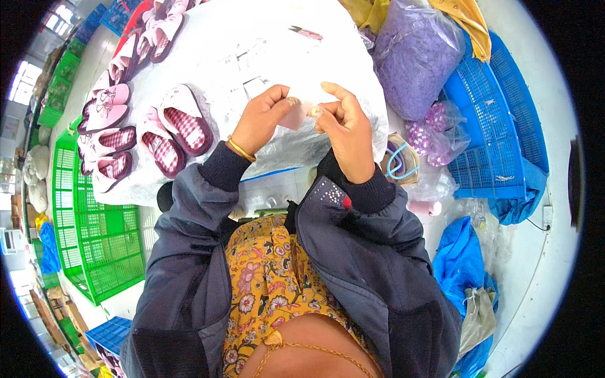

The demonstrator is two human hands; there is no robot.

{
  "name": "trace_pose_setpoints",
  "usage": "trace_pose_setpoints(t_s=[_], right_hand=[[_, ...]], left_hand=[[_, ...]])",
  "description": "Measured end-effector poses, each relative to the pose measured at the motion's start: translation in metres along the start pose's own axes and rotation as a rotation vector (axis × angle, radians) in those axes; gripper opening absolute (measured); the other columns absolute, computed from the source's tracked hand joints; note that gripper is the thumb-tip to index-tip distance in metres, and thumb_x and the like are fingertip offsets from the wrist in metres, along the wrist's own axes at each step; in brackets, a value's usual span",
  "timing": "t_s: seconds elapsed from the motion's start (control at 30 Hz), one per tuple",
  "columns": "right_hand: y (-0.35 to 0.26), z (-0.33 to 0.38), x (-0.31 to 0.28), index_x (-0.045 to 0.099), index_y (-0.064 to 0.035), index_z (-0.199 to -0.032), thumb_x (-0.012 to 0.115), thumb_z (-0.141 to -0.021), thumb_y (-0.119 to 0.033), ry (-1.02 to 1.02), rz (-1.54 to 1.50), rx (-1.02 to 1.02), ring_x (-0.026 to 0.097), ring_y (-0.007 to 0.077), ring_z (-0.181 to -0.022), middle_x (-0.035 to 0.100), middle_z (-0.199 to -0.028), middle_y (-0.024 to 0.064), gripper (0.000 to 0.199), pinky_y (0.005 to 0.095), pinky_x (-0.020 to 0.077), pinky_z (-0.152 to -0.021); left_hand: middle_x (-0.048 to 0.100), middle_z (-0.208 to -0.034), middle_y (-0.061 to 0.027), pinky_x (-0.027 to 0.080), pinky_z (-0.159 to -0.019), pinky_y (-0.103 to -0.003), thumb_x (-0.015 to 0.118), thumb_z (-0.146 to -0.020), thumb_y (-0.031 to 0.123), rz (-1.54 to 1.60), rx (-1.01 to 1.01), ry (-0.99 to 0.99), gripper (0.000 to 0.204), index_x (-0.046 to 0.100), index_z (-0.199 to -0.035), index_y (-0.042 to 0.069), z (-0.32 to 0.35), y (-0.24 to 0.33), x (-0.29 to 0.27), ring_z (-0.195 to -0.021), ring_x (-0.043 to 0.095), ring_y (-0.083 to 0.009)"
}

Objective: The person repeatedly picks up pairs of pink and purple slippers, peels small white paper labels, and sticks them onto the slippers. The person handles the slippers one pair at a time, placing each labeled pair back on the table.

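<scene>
Over the white-covered table [220, 38], both my hands are raised close together. My left hand [261, 123], with a gold bangle at its wrist, pinches a small, thin, pale pink piece [295, 118] between thumb and fingers. Whether the piece is paper or cloth I cannot tell. My right hand [346, 132] is at the piece's right edge, thumb pressed to curled fingers and index finger raised; what it pinches is too small to make out. Left of my hands lies a pair of slippers [188, 120] with pink checked insoles. Red-handled thread snips [307, 33] lie farther back.
More pink and white slippers [113, 107] line the table's left edge. Green crates [101, 233] stand on the floor at left. On the right are a bag of purple material [416, 63], a polka-dotted bundle [435, 135], blue baskets [485, 120] and a blue sack [457, 252].
</scene>
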State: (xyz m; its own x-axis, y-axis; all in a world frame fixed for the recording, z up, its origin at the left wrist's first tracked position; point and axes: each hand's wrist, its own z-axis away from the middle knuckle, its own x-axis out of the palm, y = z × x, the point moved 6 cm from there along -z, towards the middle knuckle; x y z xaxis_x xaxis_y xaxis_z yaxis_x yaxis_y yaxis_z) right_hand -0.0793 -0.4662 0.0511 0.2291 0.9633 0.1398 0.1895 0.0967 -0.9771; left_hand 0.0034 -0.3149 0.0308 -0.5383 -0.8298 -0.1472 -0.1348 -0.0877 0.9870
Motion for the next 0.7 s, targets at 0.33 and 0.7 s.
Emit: trace_pose_setpoints(t_s=[0.33,0.7], right_hand=[[0.025,0.010,0.023,0.052,0.0043,-0.122,0.069,-0.089,-0.009,-0.056,-0.135,0.196,0.057,0.0086,-0.070,0.065,-0.084,0.0061,0.040,0.0227,0.0462,-0.063],[0.049,0.017,0.041,0.065,0.0017,-0.104,0.066,-0.091,-0.011,-0.072,-0.205,0.318,0.055,0.0069,-0.068,0.067,-0.085,0.0020,0.018,0.0220,0.0458,-0.063]], left_hand=[[0.064,-0.094,0.0002,0.050,-0.082,-0.026,0.056,-0.099,0.010,0.903,-0.045,0.195,0.006,0.060,-0.103,0.008,0.024,-0.016,-0.010,-0.091,0.062,-0.0104],[0.065,-0.098,0.0064,0.048,-0.084,-0.024,0.057,-0.098,0.009,1.054,-0.006,0.223,0.007,0.058,-0.099,0.016,0.030,-0.021,-0.017,-0.094,0.061,-0.0043]])
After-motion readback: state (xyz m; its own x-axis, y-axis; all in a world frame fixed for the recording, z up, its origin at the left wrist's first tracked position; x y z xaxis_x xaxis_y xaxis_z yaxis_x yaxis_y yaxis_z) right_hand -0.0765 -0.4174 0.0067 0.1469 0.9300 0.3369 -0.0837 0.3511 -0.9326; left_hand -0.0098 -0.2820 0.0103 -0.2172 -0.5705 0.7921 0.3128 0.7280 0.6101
